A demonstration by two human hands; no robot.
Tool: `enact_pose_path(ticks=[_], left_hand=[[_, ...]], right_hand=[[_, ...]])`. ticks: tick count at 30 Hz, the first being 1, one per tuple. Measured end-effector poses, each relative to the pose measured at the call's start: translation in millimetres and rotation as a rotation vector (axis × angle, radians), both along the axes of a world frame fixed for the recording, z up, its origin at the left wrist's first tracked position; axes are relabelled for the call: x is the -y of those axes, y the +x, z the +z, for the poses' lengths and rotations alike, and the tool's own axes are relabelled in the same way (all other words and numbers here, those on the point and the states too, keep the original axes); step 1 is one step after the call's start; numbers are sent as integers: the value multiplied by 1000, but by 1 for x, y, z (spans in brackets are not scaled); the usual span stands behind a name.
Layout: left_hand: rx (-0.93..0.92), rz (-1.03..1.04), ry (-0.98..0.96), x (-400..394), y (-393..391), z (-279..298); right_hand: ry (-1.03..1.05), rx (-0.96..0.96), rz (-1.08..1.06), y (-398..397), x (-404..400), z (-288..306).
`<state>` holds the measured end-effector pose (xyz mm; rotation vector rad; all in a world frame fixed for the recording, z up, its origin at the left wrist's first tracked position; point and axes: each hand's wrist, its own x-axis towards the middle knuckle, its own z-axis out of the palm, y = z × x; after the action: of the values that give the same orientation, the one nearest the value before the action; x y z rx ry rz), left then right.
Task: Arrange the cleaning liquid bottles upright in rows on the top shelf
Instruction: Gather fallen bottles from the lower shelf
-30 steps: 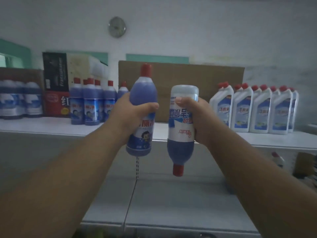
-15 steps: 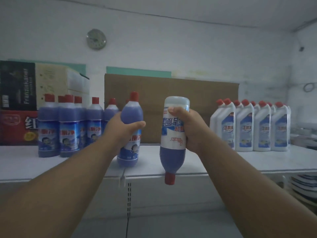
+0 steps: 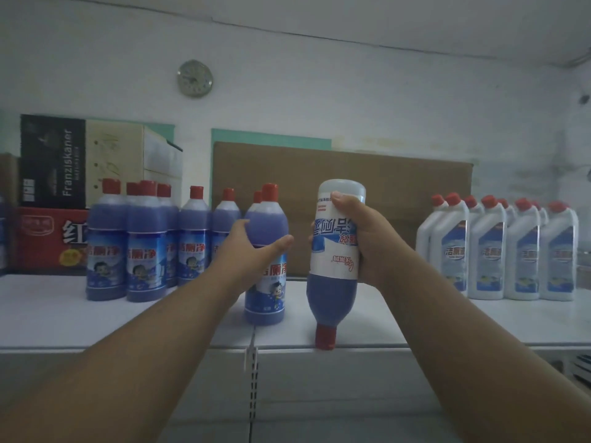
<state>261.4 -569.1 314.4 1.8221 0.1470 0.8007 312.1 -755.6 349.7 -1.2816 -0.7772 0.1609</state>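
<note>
Inverted bottle (image 3: 334, 273) cap at shelf (image 3: 447, 321) edge

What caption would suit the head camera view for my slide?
Left hand setting an upright blue bottle on the top shelf; right hand holding another bottle upside down.

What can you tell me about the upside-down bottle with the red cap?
The upside-down bottle of blue cleaning liquid looks like clear plastic with a white and blue label whose writing reads inverted. Its red screw cap points down at the front edge of the white top shelf; whether the cap touches cannot be told. The blue liquid has pooled at the neck end, leaving the raised base pale. The right hand wraps around its middle. It is slightly tilted.
</note>
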Motion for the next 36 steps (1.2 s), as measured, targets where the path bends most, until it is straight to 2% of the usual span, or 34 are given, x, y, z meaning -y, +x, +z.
enact_pose_path(ticks=[2, 4, 7, 10, 13, 16, 21, 24, 29, 32, 36], left_hand=[[125, 179, 105, -1, -8, -6], [329, 296, 233, 12, -25, -19], [454, 256, 400, 43, -48, -37], [339, 99, 418, 67, -47, -38], [73, -265, 315, 89, -38, -23], [-1, -413, 317, 114, -26, -12], [50, -339, 280, 158, -18, -13], [79, -270, 226, 185, -21, -18], [135, -168, 105, 222, -42, -27], [104, -160, 45, 231, -61, -31], [96, -154, -47, 215, -92, -25]], right_hand=[[31, -22, 14, -1, -1, 0], [64, -22, 12, -3, 1, 0], [55, 24, -29, -8, 13, -2], [18, 39, -43, -12, 33, -2], [-29, 60, -37, -15, 54, -1], [-7, 87, -29, -18, 75, -1], [67, 122, -155, -25, 120, -10], [1, 134, -246, -31, 149, -32], [-46, 61, -192, -40, 173, -78], [-38, 11, -135, -50, 171, -93], [-101, 68, -133, -69, 163, -93]])
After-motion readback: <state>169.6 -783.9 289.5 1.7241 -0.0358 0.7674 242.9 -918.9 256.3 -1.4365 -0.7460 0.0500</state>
